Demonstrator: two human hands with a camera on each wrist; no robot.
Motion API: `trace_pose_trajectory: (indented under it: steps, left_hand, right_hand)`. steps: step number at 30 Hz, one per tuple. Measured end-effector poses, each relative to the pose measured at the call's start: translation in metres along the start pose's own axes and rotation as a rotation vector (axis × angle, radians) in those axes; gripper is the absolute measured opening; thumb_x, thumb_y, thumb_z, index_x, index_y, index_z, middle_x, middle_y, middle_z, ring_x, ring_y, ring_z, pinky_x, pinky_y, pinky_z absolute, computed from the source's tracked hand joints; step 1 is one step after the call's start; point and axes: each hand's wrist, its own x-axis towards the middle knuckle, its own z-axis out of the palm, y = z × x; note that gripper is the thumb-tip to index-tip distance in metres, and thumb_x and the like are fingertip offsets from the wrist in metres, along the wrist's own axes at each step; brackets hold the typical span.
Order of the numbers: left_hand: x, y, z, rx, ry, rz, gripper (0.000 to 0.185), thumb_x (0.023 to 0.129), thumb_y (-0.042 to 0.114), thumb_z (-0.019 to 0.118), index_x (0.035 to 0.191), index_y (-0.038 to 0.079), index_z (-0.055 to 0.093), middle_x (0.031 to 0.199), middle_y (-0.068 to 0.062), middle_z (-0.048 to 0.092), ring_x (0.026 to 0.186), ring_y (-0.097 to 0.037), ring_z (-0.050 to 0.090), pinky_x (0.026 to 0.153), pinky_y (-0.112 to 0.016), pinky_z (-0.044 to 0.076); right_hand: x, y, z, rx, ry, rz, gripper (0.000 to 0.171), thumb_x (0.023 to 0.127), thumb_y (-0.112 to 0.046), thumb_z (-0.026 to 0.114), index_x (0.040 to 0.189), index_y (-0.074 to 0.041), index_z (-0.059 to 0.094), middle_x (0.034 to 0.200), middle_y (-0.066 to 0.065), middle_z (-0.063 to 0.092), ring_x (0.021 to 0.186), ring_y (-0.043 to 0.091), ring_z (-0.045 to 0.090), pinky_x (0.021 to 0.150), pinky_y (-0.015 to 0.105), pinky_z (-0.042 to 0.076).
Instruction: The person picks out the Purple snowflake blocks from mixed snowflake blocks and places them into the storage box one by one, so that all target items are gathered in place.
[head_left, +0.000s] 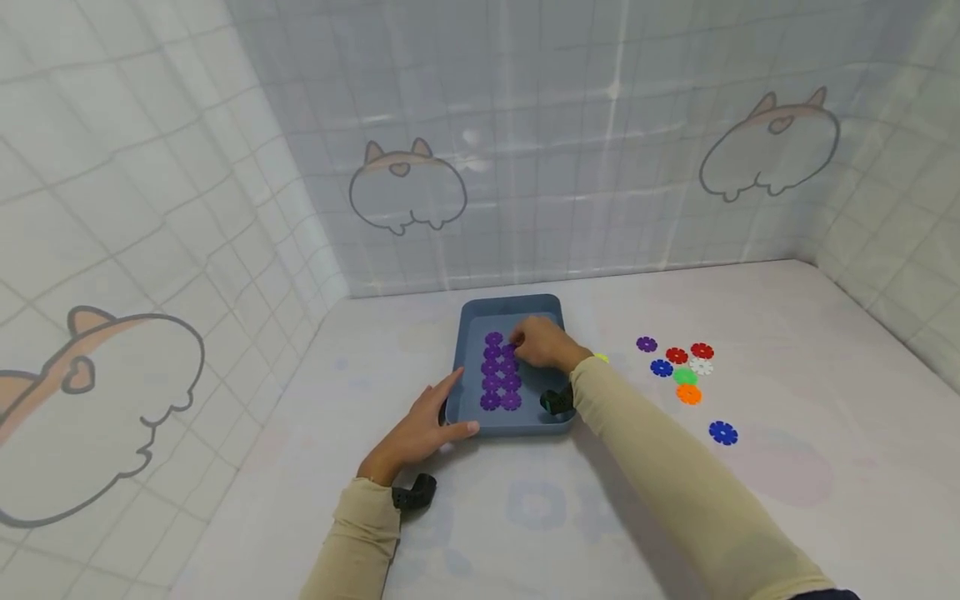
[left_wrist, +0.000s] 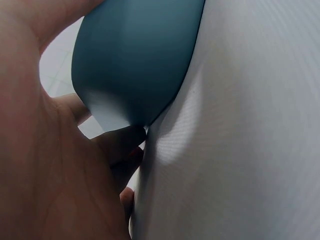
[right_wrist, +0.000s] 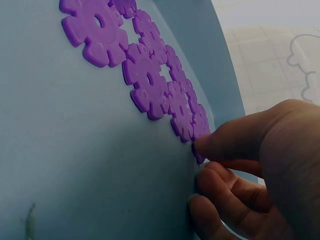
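In the head view a blue-grey tray (head_left: 540,417) holds two columns of purple snowflake discs (head_left: 490,367), laid flat and edge to edge. My right hand (head_left: 547,342) reaches over the tray's right side and pinches a purple snowflake disc (right_wrist: 200,152) at the far end of the right column; its fingertips partly hide that disc. At the near left corner, my left hand (head_left: 417,427) rests against the tray with fingers spread along the side and the thumb along the front. Close up in the left wrist view, its fingers touch the outer wall of the tray (left_wrist: 140,55).
Loose snowflake discs lie right of the tray: purple (head_left: 647,344), red (head_left: 677,356), white (head_left: 701,366), green (head_left: 685,377), orange (head_left: 688,394) and blue (head_left: 723,432). A yellow disc (head_left: 602,357) is partly covered by the right forearm. Tile-patterned walls (head_left: 525,208) stand behind and at both sides.
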Motion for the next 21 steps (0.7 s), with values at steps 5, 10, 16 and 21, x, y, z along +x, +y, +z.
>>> trace_pose_trajectory:
  steps: [5, 10, 16, 21]
  left_hand:
    - [0.002, 0.001, 0.0, 0.002, -0.01, 0.01, 0.096, 0.09, 0.057, 0.066, 0.163, 0.026, 0.012, 0.166, -0.006, 0.015, 0.151, -0.039, 0.001, 0.119, -0.06, 0.005]
    - [0.003, 0.0, 0.002, 0.005, -0.01, 0.008, 0.097, 0.09, 0.057, 0.066, 0.163, 0.024, 0.012, 0.166, -0.007, 0.016, 0.151, -0.039, 0.001, 0.119, -0.06, 0.005]
    - [0.002, 0.001, 0.001, 0.004, -0.009, -0.007, 0.096, 0.09, 0.058, 0.066, 0.163, 0.027, 0.012, 0.166, -0.006, 0.015, 0.151, -0.04, 0.001, 0.118, -0.062, 0.006]
    - [0.0, -0.001, -0.001, 0.009, -0.003, -0.012, 0.096, 0.09, 0.058, 0.067, 0.163, 0.027, 0.012, 0.166, -0.006, 0.016, 0.151, -0.04, 0.001, 0.118, -0.062, 0.006]
  right_hand:
    - [0.0, 0.002, 0.0, 0.003, -0.002, -0.003, 0.03, 0.095, -0.016, 0.067, 0.122, -0.002, 0.072, 0.12, 0.013, 0.069, 0.113, 0.028, 0.063, 0.098, 0.043, 0.051]
    - [-0.003, 0.003, -0.001, 0.027, 0.043, -0.02, 0.03, 0.095, -0.016, 0.065, 0.12, -0.001, 0.072, 0.115, 0.013, 0.07, 0.104, 0.026, 0.065, 0.092, 0.042, 0.053]
    - [-0.013, 0.006, -0.013, 0.197, 0.175, -0.087, 0.026, 0.097, -0.012, 0.063, 0.118, 0.001, 0.072, 0.11, 0.011, 0.071, 0.098, 0.024, 0.066, 0.085, 0.041, 0.055]
    - [-0.025, 0.011, -0.03, 0.276, 0.239, -0.089, 0.023, 0.099, -0.014, 0.061, 0.117, -0.004, 0.072, 0.106, 0.009, 0.07, 0.089, 0.023, 0.066, 0.077, 0.039, 0.056]
